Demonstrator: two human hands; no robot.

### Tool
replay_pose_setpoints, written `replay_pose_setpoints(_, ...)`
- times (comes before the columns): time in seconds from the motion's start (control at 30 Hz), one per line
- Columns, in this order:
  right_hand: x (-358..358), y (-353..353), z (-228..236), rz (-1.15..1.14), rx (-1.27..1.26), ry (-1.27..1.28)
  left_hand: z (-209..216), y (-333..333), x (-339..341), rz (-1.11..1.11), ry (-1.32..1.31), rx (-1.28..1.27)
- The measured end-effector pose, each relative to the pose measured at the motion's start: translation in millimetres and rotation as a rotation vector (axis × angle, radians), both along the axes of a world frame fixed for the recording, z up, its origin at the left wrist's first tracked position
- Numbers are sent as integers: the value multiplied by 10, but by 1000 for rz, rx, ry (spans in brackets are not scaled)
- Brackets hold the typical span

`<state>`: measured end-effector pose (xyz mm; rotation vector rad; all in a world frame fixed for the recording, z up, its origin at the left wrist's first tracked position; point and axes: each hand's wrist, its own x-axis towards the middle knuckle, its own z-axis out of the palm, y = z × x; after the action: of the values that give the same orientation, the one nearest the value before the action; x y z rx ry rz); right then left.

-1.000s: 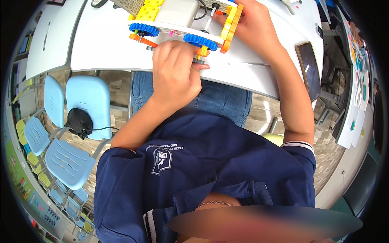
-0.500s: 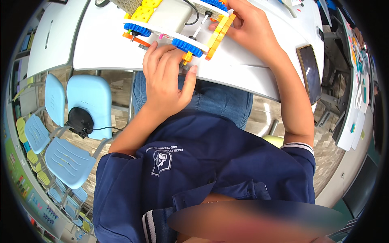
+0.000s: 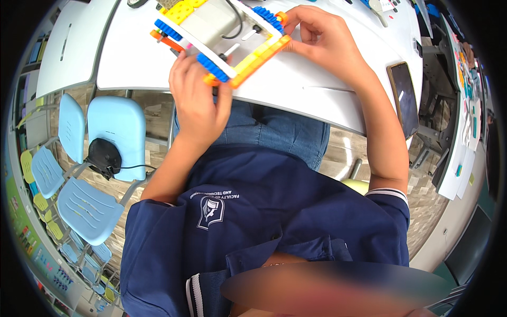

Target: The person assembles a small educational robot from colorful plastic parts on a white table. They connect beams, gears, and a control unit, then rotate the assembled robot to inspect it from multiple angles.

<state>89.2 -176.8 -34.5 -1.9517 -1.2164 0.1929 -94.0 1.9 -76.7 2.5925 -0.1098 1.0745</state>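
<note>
At 12 o'clock, the model, 3 blue gears fitted, is being pinched by the right hand and touched by the half-curled left hand, grip unclear; remaining work isn't being shown.

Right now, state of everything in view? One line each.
Model: in hand, angled to the table edge, partly out of frame.
Left hand: bent about the model's near corner; grip partly hidden.
Right hand: thumb and fingers on the model's right end.
Gears: fitted along both long sides.
Cable: curved over the model.
Phone: lying flat, dark side up.
</note>
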Motion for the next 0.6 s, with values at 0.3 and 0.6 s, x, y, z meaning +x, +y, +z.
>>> replay_pose_setpoints(0.3,-71,2,-5,232,-12,236,-16,182,-120,192,158,-215)
replay_pose_setpoints(0.6,-124,-7,29,334,-73,227,22,183,-140,161,173,-568)
